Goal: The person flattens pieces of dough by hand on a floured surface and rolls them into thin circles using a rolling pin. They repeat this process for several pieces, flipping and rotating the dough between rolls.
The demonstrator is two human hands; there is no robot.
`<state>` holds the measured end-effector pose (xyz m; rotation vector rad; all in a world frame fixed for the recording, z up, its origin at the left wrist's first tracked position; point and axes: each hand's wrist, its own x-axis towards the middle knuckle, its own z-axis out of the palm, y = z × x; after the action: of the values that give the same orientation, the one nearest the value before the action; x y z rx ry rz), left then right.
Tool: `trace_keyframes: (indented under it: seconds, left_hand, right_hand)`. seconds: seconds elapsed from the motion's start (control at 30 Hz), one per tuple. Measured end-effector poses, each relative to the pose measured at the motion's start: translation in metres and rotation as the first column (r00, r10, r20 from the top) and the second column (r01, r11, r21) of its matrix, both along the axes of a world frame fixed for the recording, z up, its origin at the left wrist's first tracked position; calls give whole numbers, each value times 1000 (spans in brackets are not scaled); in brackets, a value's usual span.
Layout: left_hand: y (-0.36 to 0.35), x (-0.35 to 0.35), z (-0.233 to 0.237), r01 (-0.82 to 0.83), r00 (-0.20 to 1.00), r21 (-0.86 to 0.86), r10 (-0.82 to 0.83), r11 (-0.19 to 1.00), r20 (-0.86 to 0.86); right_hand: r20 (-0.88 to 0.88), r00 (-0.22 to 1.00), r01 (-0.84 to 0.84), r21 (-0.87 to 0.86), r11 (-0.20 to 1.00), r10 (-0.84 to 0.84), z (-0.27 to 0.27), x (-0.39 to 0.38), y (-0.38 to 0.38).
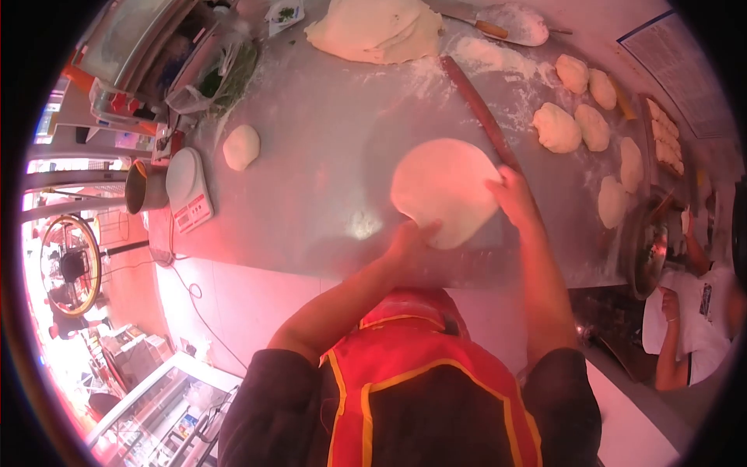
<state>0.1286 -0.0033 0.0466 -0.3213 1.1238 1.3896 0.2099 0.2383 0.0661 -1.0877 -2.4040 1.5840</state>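
Note:
A flat, roundish sheet of dough [443,187] is held up between both hands above the front part of the metal worktable [311,156]. My left hand [410,240] pinches its lower left edge. At its right edge, my right hand [513,194] grips the sheet between thumb and fingers. Just behind the dough lies a reddish rolling pin [476,105], slanting across the table with its near end close to my right hand. Loose flour [498,58] is scattered around the pin's far end.
A large dough mass [375,29] rests at the back, beside a flour scoop [517,23]. Several dough pieces [558,128] lie on the right, near a metal bowl [650,249]. One dough ball [241,148] sits left, by a scale [189,191]. Another person [696,319] stands at far right.

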Motion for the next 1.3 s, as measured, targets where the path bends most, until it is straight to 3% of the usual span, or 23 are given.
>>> trace_keyframes:
  seconds: [0.07, 0.1, 0.13, 0.2, 0.27, 0.33, 0.4, 0.43, 0.47, 0.5, 0.57, 0.63, 0.7, 0.73, 0.8, 0.83, 0.9, 0.93, 0.97, 1.03, 1.13, 1.23, 1.3]
  left_hand:
    - [-17, 12, -5, 220, 966, -92, -230, 971, -119]
    - [-26, 19, -5, 302, 921, -136, -326, 944, -216]
    - [-38, 27, 2, 344, 836, -156, -378, 926, -397]
    - [-56, 25, 12, 459, 638, -265, -522, 848, -566]
    - [-89, 7, 20, 584, 450, -426, -712, 691, -539]
    - [-142, 3, -51, 495, 203, -517, -671, 698, -713]
    - [-177, -26, -78, 348, 88, -661, -725, 665, -683]
    - [-174, -44, -54, 190, 139, -705, -730, 683, -669]
    - [-168, -63, -28, 28, 192, -736, -726, 677, -660]
    - [-174, -87, -30, 13, 186, -730, -719, 683, -669]
    - [-164, -133, -25, -17, 189, -734, -719, 679, -669]
    - [-144, -169, -1, -50, 214, -748, -725, 661, -655]
    - [-124, -185, -19, -99, 114, -729, -720, 677, -684]
    - [-111, -194, -28, -116, 61, -714, -713, 690, -699]
    - [-84, -187, -9, -112, 206, -685, -657, 720, -725]
    - [-74, -173, -5, -96, 291, -674, -626, 733, -723]
    - [-78, -152, -32, -169, -171, -566, -590, 807, -789]
    - [-85, -144, -48, -187, -394, -510, -540, 839, -744]
    - [-87, -130, -46, -150, -401, -558, -566, 816, -720]
    - [-79, -113, -32, -108, -430, -635, -612, 765, -664]
    - [-72, -113, -30, -93, -380, -691, -667, 717, -641]
    - [-80, -120, -38, -37, -384, -686, -644, 726, -662]
    - [-92, -133, -35, -78, -334, -577, -566, 813, -753]
  right_hand:
    - [188, 978, 109, -94, 990, -90, -18, 57, 1]
    - [242, 951, 247, -218, 944, -193, -21, 79, -10]
    - [310, 907, 381, -325, 865, -283, -23, 100, -24]
    - [272, 858, 512, -517, 686, -436, -40, 134, -54]
    - [297, 879, 476, -508, 718, -373, -37, 136, -89]
    - [272, 895, 445, -539, 715, -352, -44, 117, -126]
    - [179, 912, 399, -595, 697, -369, -57, 90, -163]
    - [120, 919, 366, -616, 698, -376, -61, 68, -178]
    - [140, 944, 326, -537, 778, -300, -54, 45, -185]
    - [165, 960, 276, -455, 847, -225, -48, 19, -189]
    - [-28, 958, 235, -498, 835, -286, -56, -27, -197]
    - [-36, 934, 277, -555, 784, -355, -61, -64, -188]
    - [-66, 906, 299, -599, 743, -418, -67, -83, -171]
    - [-55, 907, 314, -571, 758, -418, -71, -80, -163]
    - [-14, 904, 364, -498, 787, -427, -67, -62, -141]
    - [-9, 945, 313, -264, 912, -327, -64, -47, -120]
    - [126, 983, 105, 195, 975, -131, -49, -7, -89]
    - [4, 975, 199, 437, 877, -223, -40, 7, -74]
    - [-123, 953, 290, 629, 721, -276, -23, 15, -64]
    - [-59, 977, 161, 834, 527, -205, -24, 26, -30]
    - [131, 935, 62, 856, 514, -331, -53, 26, 0]
    - [170, 916, 109, 767, 633, -364, -57, 25, 14]
    - [180, 944, 51, 747, 663, -276, -52, 35, 1]
